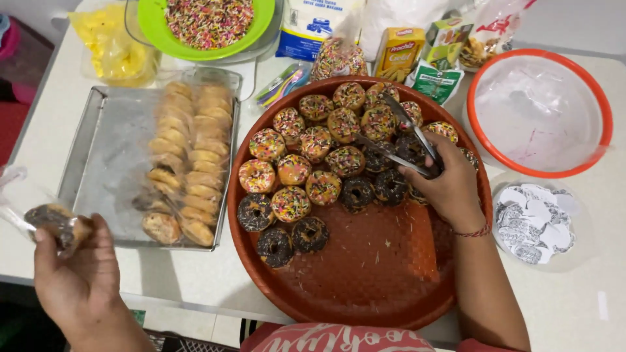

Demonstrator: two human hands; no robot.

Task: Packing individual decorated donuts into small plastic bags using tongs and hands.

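One round red tray [365, 287], two bowls [156, 26], one metal baking tray [91, 150]

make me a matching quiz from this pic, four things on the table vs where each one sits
Things:
1. tongs
2. green bowl
3. metal tray
4. white bowl

Places:
a. left of the round red tray, holding bagged donuts
b. in the right hand, over the donuts
c. right of the red tray, lined with plastic, orange rim
d. top of the table, full of sprinkles

Pairs: 1-b, 2-d, 3-a, 4-c
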